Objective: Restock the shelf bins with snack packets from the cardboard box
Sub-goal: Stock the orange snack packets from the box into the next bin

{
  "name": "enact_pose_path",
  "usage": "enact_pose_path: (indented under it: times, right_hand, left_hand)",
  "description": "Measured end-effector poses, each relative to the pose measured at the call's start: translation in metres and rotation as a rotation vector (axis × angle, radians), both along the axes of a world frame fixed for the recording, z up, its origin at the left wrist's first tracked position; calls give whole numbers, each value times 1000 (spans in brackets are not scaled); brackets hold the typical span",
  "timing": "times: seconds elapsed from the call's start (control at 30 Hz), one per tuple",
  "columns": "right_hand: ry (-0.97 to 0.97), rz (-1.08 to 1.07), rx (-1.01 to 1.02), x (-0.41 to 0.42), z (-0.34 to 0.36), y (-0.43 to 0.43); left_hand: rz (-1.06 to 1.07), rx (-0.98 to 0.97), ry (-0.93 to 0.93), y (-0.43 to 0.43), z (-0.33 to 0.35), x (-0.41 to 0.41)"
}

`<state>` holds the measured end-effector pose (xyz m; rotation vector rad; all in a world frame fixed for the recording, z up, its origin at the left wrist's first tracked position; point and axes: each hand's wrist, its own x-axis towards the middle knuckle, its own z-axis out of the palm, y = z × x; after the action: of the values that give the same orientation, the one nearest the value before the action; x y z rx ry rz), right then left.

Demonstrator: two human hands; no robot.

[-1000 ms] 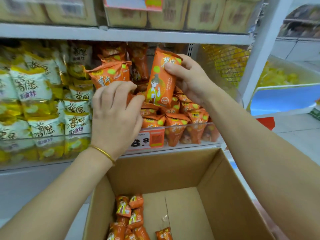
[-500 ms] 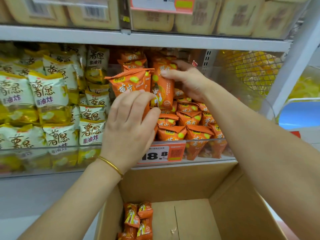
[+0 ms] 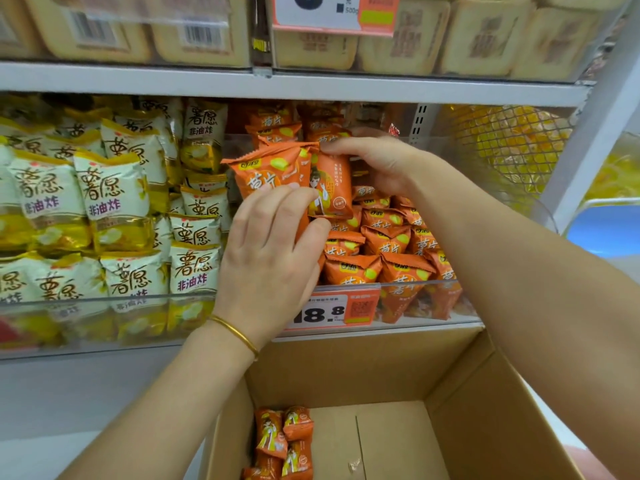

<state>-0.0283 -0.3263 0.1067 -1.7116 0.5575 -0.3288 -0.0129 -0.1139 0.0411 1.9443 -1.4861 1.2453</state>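
The clear shelf bin (image 3: pixel 426 289) in the middle holds several orange snack packets. My left hand (image 3: pixel 273 251) grips an orange packet (image 3: pixel 266 171) whose top sticks up above my fingers. Right beside it stands an upright orange packet with a figure printed on it (image 3: pixel 330 188), and my right hand (image 3: pixel 377 161) pinches its top edge. Both packets are over the bin's pile. Below, the open cardboard box (image 3: pixel 450 393) has a few orange packets (image 3: pixel 282 441) in its left corner.
Yellow-and-white snack packets (image 3: pixel 114 202) fill the bin to the left. A price tag reading 18.8 (image 3: pixel 332 310) hangs on the bin front. Beige packs (image 3: pixel 485 36) sit on the shelf above. A netted bag of yellow goods (image 3: pixel 509 150) lies at the right.
The view has dropped relative to the shelf, so shelf and hands sit lower in frame. My right hand has lowered the upright packet toward the pile, next to the packet in my left hand.
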Motion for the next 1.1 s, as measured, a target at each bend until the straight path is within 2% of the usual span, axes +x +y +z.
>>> enact_pose_path:
  times: [0.13, 0.37, 0.47, 0.6, 0.83, 1.1]
  right_hand:
    - [92, 39, -47, 0, 2, 1]
    - [-120, 19, -93, -3, 3, -4]
    - [-90, 18, -92, 3, 2, -1]
    - [-76, -60, -41, 5, 0, 1]
    - [-166, -146, -3, -6, -3, -4]
    - [-140, -159, 76, -13, -2, -2]
  left_hand:
    - [1, 1, -4, 0, 0, 0]
    - [5, 8, 5, 0, -1, 1]
    - [6, 20, 9, 0, -1, 0]
    - [5, 23, 7, 1, 0, 2]
    - [9, 28, 4, 1, 0, 1]
    - [5, 29, 8, 1, 0, 1]
